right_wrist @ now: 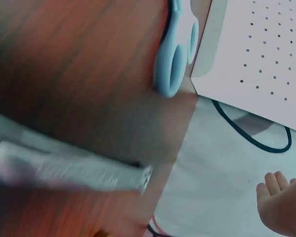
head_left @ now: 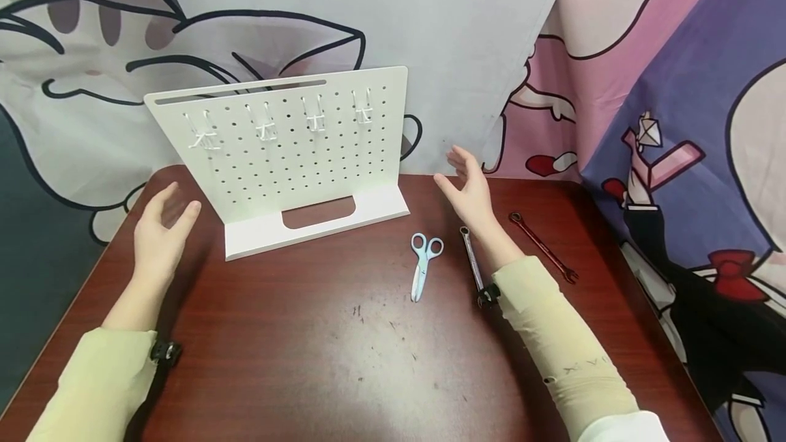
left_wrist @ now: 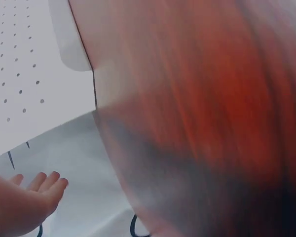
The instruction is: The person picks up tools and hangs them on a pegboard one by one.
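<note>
My left hand (head_left: 161,234) is raised off the left end of a white pegboard stand (head_left: 245,241), thumb and fingers spread and holding nothing. Past the board's right end my right hand (head_left: 471,200) is held up likewise, its fingers apart. Light-blue scissors (head_left: 420,270) lie on the table left of the right forearm, blades toward me. A silver combination wrench (head_left: 471,259) lies partly beneath that forearm; its near end is overlapped by the wrist camera. To the right is a red combination wrench (head_left: 543,247). In the right wrist view the silver wrench (right_wrist: 69,163) looks blurred.
Several white hooks (head_left: 265,129) hang in a row on the upper pegboard. Under everything is a glossy reddish-brown table (head_left: 295,346). Cartoon-printed cloth (head_left: 467,33) hangs behind the table and along its right side.
</note>
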The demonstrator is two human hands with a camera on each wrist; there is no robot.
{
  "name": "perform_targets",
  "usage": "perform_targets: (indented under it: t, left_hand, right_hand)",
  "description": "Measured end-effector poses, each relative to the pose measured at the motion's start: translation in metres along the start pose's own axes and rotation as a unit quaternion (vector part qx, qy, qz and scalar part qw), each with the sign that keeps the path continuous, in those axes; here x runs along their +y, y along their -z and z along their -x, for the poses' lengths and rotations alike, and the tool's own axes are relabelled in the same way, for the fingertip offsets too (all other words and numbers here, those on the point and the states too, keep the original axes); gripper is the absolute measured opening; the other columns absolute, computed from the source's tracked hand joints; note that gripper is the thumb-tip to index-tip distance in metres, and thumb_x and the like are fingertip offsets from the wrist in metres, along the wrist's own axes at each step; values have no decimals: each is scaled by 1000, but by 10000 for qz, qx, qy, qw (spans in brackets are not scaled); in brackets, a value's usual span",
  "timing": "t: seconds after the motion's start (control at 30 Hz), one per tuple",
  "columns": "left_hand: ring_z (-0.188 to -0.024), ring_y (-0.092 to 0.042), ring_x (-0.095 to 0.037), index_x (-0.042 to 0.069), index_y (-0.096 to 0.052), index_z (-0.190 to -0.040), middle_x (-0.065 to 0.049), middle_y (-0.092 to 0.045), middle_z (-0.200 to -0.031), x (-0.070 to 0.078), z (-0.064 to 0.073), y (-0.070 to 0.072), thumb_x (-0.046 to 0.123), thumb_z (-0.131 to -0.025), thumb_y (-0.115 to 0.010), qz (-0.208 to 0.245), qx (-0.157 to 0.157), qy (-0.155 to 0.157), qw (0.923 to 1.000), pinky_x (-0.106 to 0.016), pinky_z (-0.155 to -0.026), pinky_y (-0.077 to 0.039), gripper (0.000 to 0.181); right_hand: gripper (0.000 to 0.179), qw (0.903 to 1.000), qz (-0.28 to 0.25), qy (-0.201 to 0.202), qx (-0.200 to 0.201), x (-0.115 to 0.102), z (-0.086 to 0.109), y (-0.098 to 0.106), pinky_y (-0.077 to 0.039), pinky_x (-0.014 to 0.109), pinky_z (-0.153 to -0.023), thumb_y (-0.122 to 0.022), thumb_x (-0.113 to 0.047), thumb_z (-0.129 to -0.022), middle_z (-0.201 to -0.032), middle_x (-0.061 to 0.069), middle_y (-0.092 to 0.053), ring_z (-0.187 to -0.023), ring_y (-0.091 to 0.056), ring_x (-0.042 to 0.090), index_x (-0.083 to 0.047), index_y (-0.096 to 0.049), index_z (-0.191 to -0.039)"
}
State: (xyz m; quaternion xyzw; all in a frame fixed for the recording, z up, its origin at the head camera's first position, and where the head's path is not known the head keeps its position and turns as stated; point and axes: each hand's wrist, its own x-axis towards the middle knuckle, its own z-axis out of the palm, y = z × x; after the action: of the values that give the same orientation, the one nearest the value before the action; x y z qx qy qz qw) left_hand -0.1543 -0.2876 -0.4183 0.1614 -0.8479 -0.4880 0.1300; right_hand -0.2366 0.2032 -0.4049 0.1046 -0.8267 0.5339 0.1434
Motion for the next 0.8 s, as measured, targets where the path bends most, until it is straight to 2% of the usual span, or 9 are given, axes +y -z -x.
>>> perform_targets:
  t: [0.13,0.27,0.57,0.8]
  left_hand:
    - [-155,-45,-24,18,-38,-165,-12,-42,-169,1,-5,-8,23,-106,-62,508,145,223,9984,-36,-127,-37,64]
    - [-154,-47,-22,18,-39,-165,-12,-44,-168,1,-8,-15,20,-106,-63,681,169,384,9968,-33,-125,-40,63]
    - [-153,-49,-24,17,-39,-165,-11,-45,-168,3,-12,-21,22,-106,-63,717,33,504,9962,-33,-124,-41,63]
    - [-153,-48,-24,15,-38,-165,-12,-44,-168,4,-11,-23,21,-107,-61,687,-60,471,9965,-32,-124,-41,63]
  right_hand:
    - [64,9997,-247,-18,-51,1,-10,-17,-38,48,-126,-72,-8,-100,-154,25,-55,-147,-52,37,4,-44,-156]
    - [62,9992,-349,-134,-132,2,-19,-33,-40,47,-125,-72,-8,-100,-154,24,-56,-147,-53,36,3,-46,-155]
    - [59,9964,-578,-532,-330,4,-35,-63,-39,43,-126,-69,-11,-103,-154,21,-57,-147,-53,33,2,-46,-156]
    - [61,9942,-480,-731,-621,0,-43,-75,-36,39,-128,-67,-14,-104,-159,21,-52,-151,-49,32,1,-43,-158]
